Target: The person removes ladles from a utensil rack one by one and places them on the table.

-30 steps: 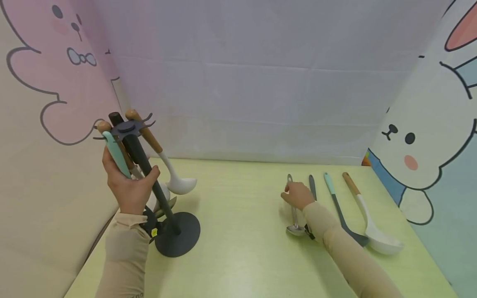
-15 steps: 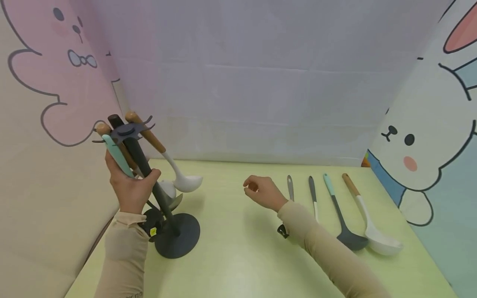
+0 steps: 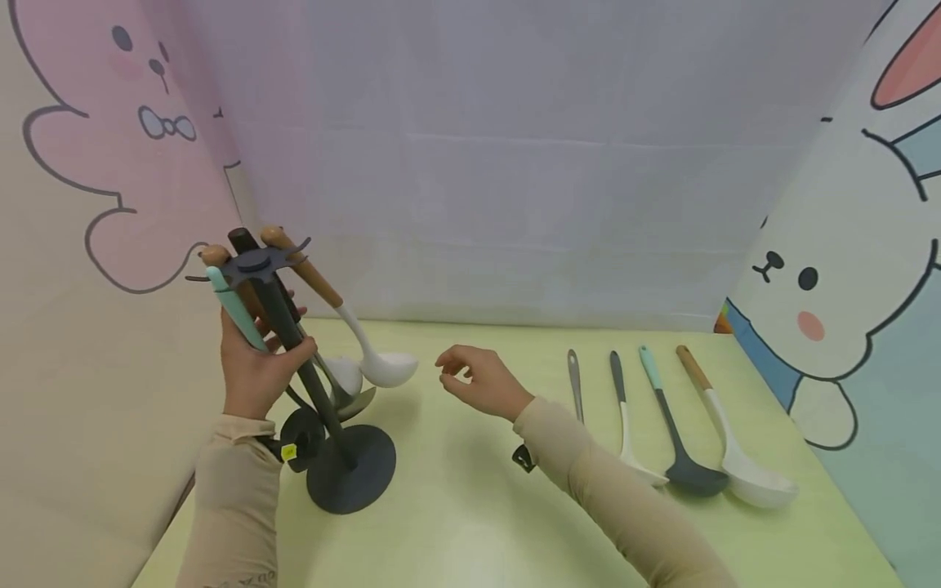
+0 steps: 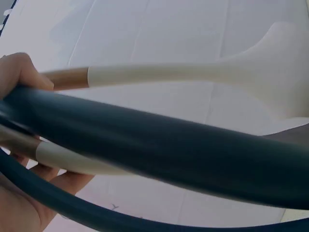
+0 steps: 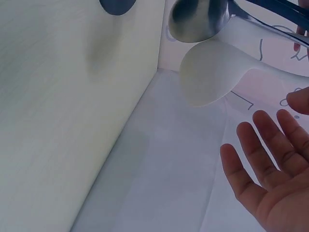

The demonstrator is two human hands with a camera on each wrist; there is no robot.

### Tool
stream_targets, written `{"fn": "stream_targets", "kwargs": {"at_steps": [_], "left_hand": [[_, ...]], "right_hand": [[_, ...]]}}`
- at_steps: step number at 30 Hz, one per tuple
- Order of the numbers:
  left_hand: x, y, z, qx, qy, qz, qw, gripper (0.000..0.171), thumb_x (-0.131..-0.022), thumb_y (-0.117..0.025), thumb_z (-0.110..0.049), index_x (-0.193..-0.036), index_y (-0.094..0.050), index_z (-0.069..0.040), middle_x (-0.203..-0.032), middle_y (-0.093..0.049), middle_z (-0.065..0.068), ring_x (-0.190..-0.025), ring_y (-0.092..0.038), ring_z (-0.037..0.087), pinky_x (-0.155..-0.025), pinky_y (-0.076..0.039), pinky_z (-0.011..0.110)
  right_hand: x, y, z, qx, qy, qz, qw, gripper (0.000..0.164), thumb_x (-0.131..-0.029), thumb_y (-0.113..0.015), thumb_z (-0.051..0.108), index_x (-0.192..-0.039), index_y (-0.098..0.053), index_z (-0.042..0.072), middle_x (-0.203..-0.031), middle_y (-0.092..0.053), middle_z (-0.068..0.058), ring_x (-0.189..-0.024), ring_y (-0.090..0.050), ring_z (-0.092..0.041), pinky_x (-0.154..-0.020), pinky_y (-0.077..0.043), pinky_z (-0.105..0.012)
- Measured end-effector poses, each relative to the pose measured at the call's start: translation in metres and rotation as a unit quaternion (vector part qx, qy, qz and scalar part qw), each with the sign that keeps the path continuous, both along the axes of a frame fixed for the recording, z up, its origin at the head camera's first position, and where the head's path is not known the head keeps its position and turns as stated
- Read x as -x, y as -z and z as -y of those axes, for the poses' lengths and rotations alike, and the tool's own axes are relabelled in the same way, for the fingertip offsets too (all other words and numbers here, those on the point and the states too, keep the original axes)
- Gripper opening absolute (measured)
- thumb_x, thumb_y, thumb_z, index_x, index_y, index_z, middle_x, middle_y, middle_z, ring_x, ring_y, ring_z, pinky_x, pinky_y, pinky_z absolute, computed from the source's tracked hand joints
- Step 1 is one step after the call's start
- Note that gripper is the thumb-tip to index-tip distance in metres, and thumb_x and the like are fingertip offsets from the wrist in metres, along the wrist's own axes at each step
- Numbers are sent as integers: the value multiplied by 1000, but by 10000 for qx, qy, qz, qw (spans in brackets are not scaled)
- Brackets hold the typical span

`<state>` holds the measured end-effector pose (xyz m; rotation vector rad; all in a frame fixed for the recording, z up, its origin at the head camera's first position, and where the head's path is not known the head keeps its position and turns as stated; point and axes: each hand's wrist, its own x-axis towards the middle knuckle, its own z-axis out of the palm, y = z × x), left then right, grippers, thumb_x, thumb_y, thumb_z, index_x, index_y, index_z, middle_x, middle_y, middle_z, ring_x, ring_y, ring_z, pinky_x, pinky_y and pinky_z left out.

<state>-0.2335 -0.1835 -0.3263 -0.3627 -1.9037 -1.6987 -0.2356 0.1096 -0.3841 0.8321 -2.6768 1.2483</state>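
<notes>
My left hand (image 3: 257,380) grips the pole of a dark utensil stand (image 3: 351,469), thumb across its front. The stand leans, with its hook ring at the top left. From it hang a white ladle (image 3: 385,371) with a wooden handle, a second wooden-handled white utensil (image 3: 345,380), a mint-handled utensil (image 3: 235,306) and a metal utensil with a rounded head (image 5: 198,19). In the left wrist view the pole (image 4: 159,145) crosses close before the camera. My right hand (image 3: 481,381) is empty, fingers loosely bent, just right of the white ladle's bowl.
At the table's right lie a metal ladle (image 3: 575,380), its lower end behind my sleeve, a grey-handled white utensil (image 3: 625,425), a mint-handled dark ladle (image 3: 671,420) and a wooden-handled white ladle (image 3: 720,420). Printed curtains (image 3: 507,196) stand behind and at both sides.
My right hand has moved left from above the metal ladle toward the stand, holding nothing. The hanging white ladle and its neighbours have shifted right as the left hand keeps its grip.
</notes>
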Motion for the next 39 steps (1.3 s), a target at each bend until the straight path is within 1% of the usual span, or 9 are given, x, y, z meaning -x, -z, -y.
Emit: {"fn": "stream_targets", "kwargs": {"at_steps": [6, 9, 12, 15, 18, 23, 26, 32, 39], "left_hand": [[2, -4, 7, 157, 483, 59, 9987, 86, -70, -63, 27, -142, -43, -15, -122, -63, 2, -100, -69, 11, -79, -53, 19], [5, -6, 9, 80, 807, 63, 9967, 83, -70, -63, 29, -140, -46, -12, -120, -64, 4, -100, -69, 13, -78, -54, 19], [8, -8, 11, -30, 1158, 78, 9932, 83, -70, -63, 30, -140, -46, -12, -121, -63, 7, -101, -69, 14, -79, -54, 20], [11, -8, 14, -130, 1525, 45, 9882, 85, -70, -62, 32, -142, -46, -11, -122, -63, 7, -103, -68, 15, -80, -55, 22], [13, -8, 16, -185, 1934, -44, 9809, 84, -69, -59, 35, -142, -46, -5, -121, -64, 7, -105, -69, 17, -81, -55, 24], [15, -9, 17, -236, 2477, -130, 9685, 84, -67, -56, 38, -142, -46, 0, -122, -64, 10, -108, -68, 19, -85, -55, 27], [15, -12, 16, -210, 2545, -122, 9668, 84, -68, -56, 38, -142, -46, 0, -122, -64, 11, -109, -68, 19, -86, -55, 27], [15, -13, 15, -76, 2400, -80, 9707, 82, -69, -57, 37, -139, -50, -4, -121, -66, 6, -108, -68, 17, -86, -54, 25], [13, -13, 14, 40, 2248, -71, 9744, 78, -70, -58, 36, -138, -50, -2, -120, -67, 5, -109, -67, 15, -86, -53, 23]], "right_hand": [[3, -6, 16, 276, -118, -68, 9995, 28, -96, -65, 10, -123, -63, 4, -120, -67, -11, -112, -63, -26, -88, -52, -41], [6, -10, 26, 470, -216, 136, 9986, 35, -97, -64, 11, -130, -59, 3, -128, -63, -11, -119, -60, -25, -92, -51, -38], [6, -15, 36, 619, -364, 467, 9963, 40, -99, -61, 12, -138, -53, 3, -138, -58, -10, -126, -55, -25, -97, -48, -39], [7, -17, 45, 691, -494, 675, 9941, 45, -102, -57, 13, -145, -47, 4, -145, -51, -10, -132, -50, -26, -103, -45, -41], [9, -15, 52, 766, -559, 741, 9927, 48, -103, -54, 14, -149, -41, 5, -149, -47, -11, -136, -45, -26, -106, -41, -45], [9, -14, 60, 876, -604, 788, 9912, 48, -106, -51, 18, -151, -40, 8, -151, -46, -8, -140, -40, -20, -111, -36, -45], [8, -15, 63, 939, -618, 771, 9907, 47, -106, -51, 20, -150, -41, 9, -150, -47, -7, -140, -40, -18, -112, -34, -40], [10, -12, 70, 1402, -753, 711, 9847, 39, -105, -52, 12, -143, -48, 4, -138, -58, -14, -133, -50, -22, -111, -36, -35], [13, -6, 76, 1633, -437, 940, 9811, 28, -103, -55, 11, -130, -58, 3, -121, -68, -11, -119, -62, -22, -102, -44, -30]]}}
